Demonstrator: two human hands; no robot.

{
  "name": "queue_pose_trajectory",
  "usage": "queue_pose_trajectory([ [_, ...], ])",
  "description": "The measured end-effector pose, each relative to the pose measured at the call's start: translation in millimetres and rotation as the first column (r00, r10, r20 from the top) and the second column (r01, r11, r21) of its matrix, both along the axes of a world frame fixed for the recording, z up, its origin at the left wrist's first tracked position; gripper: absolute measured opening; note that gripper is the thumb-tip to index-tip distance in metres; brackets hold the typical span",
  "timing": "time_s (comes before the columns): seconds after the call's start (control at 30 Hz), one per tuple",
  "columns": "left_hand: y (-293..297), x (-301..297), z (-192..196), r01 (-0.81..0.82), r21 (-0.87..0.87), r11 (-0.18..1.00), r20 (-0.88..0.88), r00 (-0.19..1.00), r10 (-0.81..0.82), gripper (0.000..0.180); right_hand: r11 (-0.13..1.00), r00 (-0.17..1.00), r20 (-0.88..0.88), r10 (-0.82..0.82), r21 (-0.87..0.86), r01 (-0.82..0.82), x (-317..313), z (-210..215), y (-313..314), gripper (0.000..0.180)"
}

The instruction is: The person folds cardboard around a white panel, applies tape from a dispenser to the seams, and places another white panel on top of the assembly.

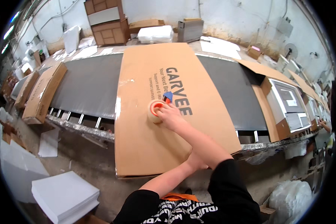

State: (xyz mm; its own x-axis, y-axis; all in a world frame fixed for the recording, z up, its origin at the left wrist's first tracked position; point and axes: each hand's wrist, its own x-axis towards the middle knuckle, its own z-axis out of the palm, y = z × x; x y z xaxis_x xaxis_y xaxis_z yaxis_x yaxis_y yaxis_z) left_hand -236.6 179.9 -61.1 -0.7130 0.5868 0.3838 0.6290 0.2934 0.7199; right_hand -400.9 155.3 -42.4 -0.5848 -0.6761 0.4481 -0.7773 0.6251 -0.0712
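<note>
A large flat cardboard carton [138,142] with dark printing lies across the conveyor in front of me. My right hand [170,116] is closed around a tape dispenser [168,98] with a blue and red head and a wide roll of clear tape. The roll rests on or just above the carton's middle. My left hand [198,160] is near the carton's front right part, crossed under my right forearm. That forearm covers much of it, and its fingers are hidden.
A grey conveyor belt [89,86] with metal rollers runs left to right. Taped cartons [44,93] stand at its left. To the right, an open carton [268,112] holds a white-framed panel. White foam sheets [65,192] are stacked on the floor at lower left.
</note>
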Motion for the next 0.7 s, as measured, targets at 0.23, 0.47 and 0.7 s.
queue_pose_trajectory([
  [0.23, -30, 9, 52, -0.189, -0.652, 0.734, -0.267, 0.964, 0.012, 0.083, 0.918, 0.933, 0.057, -0.355, 0.209, 0.336, 89, 66, 151, 0.007],
  [0.47, -16, -4, 24, -0.256, -0.596, 0.762, -0.409, 0.912, -0.013, 0.086, 0.237, 0.552, 0.769, -0.324, -0.499, 0.834, 110, 101, 180, 0.071],
  [0.7, -26, -12, 28, -0.176, -0.622, 0.763, -0.247, 0.969, 0.022, 0.088, 0.423, 0.331, 0.935, -0.127, -0.251, 0.871, 82, 81, 167, 0.056],
])
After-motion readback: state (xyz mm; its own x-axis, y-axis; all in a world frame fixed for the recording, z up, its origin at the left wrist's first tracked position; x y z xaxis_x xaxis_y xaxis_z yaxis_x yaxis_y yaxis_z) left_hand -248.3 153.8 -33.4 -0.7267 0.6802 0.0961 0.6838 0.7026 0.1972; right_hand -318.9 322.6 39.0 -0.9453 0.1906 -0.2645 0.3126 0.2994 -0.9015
